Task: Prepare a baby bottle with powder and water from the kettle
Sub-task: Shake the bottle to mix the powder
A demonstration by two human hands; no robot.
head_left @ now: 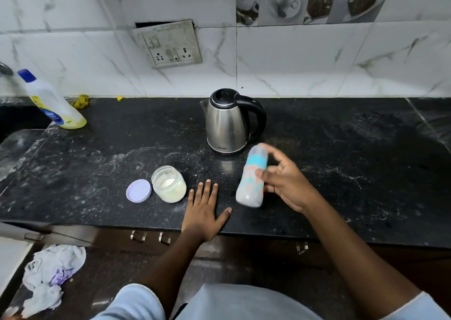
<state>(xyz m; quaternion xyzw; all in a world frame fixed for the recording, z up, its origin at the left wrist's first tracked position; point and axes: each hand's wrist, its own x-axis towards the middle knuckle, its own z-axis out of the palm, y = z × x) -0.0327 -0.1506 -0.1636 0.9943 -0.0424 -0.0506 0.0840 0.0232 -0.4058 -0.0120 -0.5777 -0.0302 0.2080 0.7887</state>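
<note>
My right hand (285, 180) grips a baby bottle (252, 175) with a blue collar, held above the black counter (341, 161) and blurred by motion. The bottle looks cloudy white inside. My left hand (203, 207) lies flat on the counter, fingers spread, holding nothing. Just left of it stands an open clear jar of white powder (169, 184), with its lilac lid (138, 190) lying beside it. A steel kettle with a black handle (229, 122) stands behind the bottle, lid down.
A tilted detergent bottle with a blue cap (52, 102) stands at the back left beside the sink edge (14, 144). A wall socket plate (170, 43) hangs loose above. Crumpled plastic bags (51, 275) lie on the floor at lower left.
</note>
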